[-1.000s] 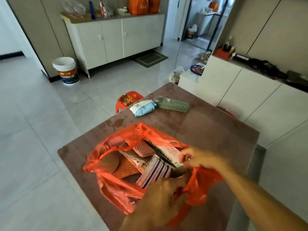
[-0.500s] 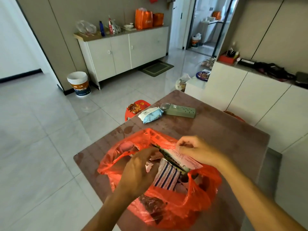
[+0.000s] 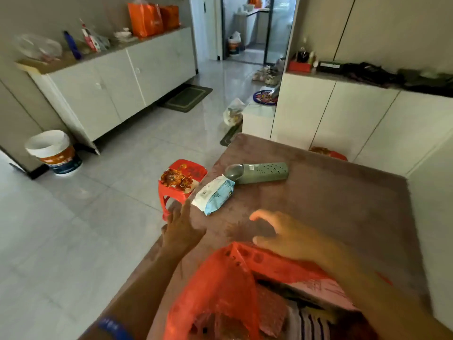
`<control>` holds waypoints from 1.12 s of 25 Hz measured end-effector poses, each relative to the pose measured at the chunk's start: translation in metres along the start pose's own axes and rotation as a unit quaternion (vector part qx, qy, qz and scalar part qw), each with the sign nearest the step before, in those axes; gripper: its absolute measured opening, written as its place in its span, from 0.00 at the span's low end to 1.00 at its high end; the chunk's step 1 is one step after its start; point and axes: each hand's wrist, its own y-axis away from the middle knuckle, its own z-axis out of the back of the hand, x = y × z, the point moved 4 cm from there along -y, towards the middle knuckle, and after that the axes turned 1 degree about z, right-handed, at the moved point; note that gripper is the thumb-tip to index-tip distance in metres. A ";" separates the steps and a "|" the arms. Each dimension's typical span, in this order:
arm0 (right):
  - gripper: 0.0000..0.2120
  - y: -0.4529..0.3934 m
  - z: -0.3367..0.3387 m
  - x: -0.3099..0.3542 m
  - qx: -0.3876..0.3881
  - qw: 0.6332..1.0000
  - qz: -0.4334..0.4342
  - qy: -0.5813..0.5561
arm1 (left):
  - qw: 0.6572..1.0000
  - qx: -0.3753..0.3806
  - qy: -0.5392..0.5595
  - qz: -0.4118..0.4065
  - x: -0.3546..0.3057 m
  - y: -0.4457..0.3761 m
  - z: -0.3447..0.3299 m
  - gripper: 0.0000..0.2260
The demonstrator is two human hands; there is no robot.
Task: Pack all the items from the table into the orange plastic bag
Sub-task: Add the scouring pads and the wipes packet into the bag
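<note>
Both hands had come out of the orange plastic bag (image 3: 220, 290) and were now reaching toward the far side of the table (image 3: 343, 204). Half a second before they were busy among the packets at the bag's mouth; now the bag sat alone at the near edge, its mouth slack and open, with striped and pink packaging showing inside.

The left hand (image 3: 180, 231) was stretched flat and open, fingers together, holding nothing, its tips just beside the near corner of the blue-and-white wipes packet (image 3: 214, 193). The right hand (image 3: 286, 235) hovered over bare table, fingers curled loosely apart, also empty, and well short of anything to grasp.

Two things remained unpacked on the far left part of the table: the wipes packet and, touching its far end, a grey-green perforated case (image 3: 257, 173) lying on its side. A red stool (image 3: 182, 182) stood on the floor just beyond the table's left edge.

To my eye the tidying inside the bag was finished and the next pick had begun, the wipes packet looking the likelier target. With only those two pieces left, the packing seemed nearly done.
</note>
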 end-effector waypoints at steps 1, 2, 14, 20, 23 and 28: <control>0.27 -0.010 -0.004 -0.004 0.006 1.000 -0.012 0.013 | 0.999 0.028 -0.024 0.014 0.007 -0.031 -0.014 0.44; 0.32 -0.021 -0.008 -0.009 0.014 0.999 -0.020 0.042 | 0.998 0.049 -0.042 0.019 0.014 -0.064 -0.029 0.46; 0.36 -0.017 -0.040 -0.051 -0.019 0.982 -0.150 0.110 | 0.994 0.088 0.004 -0.072 -0.007 -0.209 -0.115 0.45; 0.27 0.029 -0.015 -0.024 -0.106 0.982 -0.157 0.025 | 0.904 0.245 0.350 -0.011 -0.012 -0.108 -0.072 0.35; 0.24 0.073 -0.004 -0.020 -0.120 0.981 -0.150 0.041 | 0.882 0.281 0.364 -0.099 -0.035 -0.025 -0.016 0.29; 0.16 0.146 0.019 -0.027 -0.135 0.971 -0.178 0.082 | 0.794 0.419 0.322 -0.299 -0.104 0.124 0.072 0.31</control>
